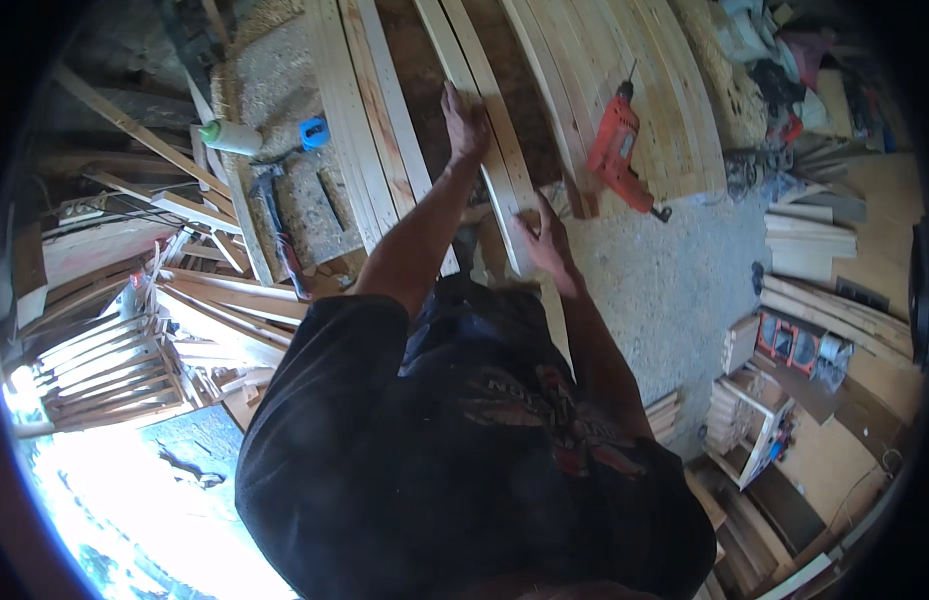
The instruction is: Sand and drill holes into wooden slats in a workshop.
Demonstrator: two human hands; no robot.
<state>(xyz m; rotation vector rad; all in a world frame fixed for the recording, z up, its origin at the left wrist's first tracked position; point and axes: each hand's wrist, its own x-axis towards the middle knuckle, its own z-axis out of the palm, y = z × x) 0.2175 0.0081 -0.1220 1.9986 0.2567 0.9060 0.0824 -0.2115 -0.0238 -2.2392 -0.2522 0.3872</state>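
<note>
A pair of long pale wooden strips lies at the centre, dotted with small dark holes. My left hand is closed on them near the middle of their visible length. Lower down, my right hand grips their near end from the right side. More boards lie parallel just to the left, with a dark gap between. To the right, a red corded drill with a bit fitted lies on a broad row of pale boards.
Left on the bench are a bottle, a blue tape measure and a hammer. A scrap wood pile fills the lower left. Stacked boards, offcuts and a wooden crate line the right side beside the concrete floor.
</note>
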